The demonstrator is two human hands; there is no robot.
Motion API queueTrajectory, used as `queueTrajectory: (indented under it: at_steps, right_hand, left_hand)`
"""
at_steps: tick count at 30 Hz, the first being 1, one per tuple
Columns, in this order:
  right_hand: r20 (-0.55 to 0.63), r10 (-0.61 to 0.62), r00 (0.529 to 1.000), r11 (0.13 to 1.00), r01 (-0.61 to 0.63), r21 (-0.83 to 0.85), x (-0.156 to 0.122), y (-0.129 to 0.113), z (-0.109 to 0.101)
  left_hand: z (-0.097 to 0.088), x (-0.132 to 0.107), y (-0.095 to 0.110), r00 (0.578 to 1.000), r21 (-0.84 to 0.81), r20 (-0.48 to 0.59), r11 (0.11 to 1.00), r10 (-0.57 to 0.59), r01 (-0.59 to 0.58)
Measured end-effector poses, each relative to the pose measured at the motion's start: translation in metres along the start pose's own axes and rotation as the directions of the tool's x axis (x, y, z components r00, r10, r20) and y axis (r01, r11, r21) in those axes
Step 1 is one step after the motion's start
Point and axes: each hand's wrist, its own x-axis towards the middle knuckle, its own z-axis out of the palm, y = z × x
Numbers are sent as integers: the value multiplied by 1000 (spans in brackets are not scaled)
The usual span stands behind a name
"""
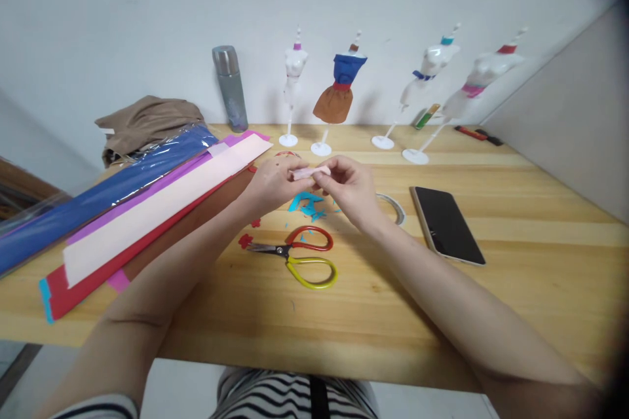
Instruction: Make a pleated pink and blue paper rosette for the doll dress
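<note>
My left hand (pixel 272 182) and my right hand (pixel 350 186) meet above the middle of the wooden table (pixel 515 209). Both pinch a small strip of pale pink paper (pixel 310 172) between their fingertips, one at each end. Beneath the hands lie blue paper scraps (pixel 306 203) and small red scraps (pixel 246 240). Scissors (pixel 299 256) with one red and one yellow handle rest closed on the table just in front of my hands, blades pointing left.
Long sheets of coloured paper (pixel 147 209) lie at the left, next to a brown cloth (pixel 147 121). A black phone (pixel 446 224) and a tape roll (pixel 394 205) lie right of my hands. Several small white mannequins (pixel 339 88) and a grey flask (pixel 230 88) stand at the back.
</note>
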Motion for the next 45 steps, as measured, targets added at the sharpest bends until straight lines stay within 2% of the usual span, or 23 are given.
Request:
queueTrajectory:
  at_steps: [3, 6, 9, 12, 16, 18, 21, 23, 25, 28, 31, 33, 35, 37, 39, 43, 45]
  right_hand:
    - [30, 15, 999, 998, -17, 66, 2, 4, 0]
    - [73, -20, 997, 996, 14, 85, 4, 7, 0]
    - [107, -31, 994, 999, 32, -13, 5, 7, -1]
    - [128, -28, 991, 995, 40, -94, 4, 5, -4]
    - [139, -137, 981, 956, 167, -240, 3, 3, -10]
    - [162, -151, 975, 950, 188, -249, 5, 5, -13]
    - [255, -32, 966, 997, 47, -54, 9, 11, -17]
    - [329, 39, 944, 995, -69, 78, 12, 16, -19]
    - [400, 67, 914, 985, -124, 119, 14, 19, -20]
    - [470, 65, 881, 985, -133, 114, 14, 19, -19]
    - [414, 28, 910, 998, -52, 47, 11, 16, -16]
    - [335, 1, 942, 1000, 6, -20, 8, 14, -13]
    - [226, -53, 973, 993, 76, -91, 6, 13, -10]
    - [162, -90, 983, 983, 114, -142, 6, 13, -8]
    - [129, -80, 988, 980, 101, -169, 7, 14, -7]
    - [93, -2, 996, 986, 17, -163, 11, 20, -9]
    - [62, -6, 998, 986, 17, -166, 12, 22, -10]
  left_hand:
    - [2, 1, -4, 998, -55, 37, 998, -41, 43]
    - [2, 1, -6, 999, 31, 42, 999, -35, 34]
    - [1, 1, -7, 999, 119, 42, 993, -3, -2]
    - [-1, 1, -8, 997, 105, 83, 994, -2, -7]
    - [-5, 0, -7, 990, 70, 139, 997, 31, -42]
    - [-8, 0, -5, 981, 91, 183, 992, 68, -86]
    - [-14, 1, 1, 962, 109, 247, 984, 114, -144]
    - [-18, 1, 3, 954, 96, 273, 983, 128, -159]
    - [-21, 1, 4, 939, 56, 322, 988, 120, -146]
    - [-24, 1, 1, 909, -23, 405, 995, 97, -95]
    - [-25, 0, -2, 907, -58, 415, 997, 71, -52]
    - [-24, 0, -4, 909, -87, 417, 996, 21, 17]
    - [-20, 0, -5, 926, -116, 374, 989, -40, 90]
    - [-15, 0, -6, 944, -158, 316, 975, -100, 156]
    - [-10, 1, -7, 937, -171, 309, 960, -162, 222]
    - [0, 3, -11, 950, -95, 268, 977, -160, 191]
    - [5, 2, -14, 958, -76, 238, 980, -162, 184]
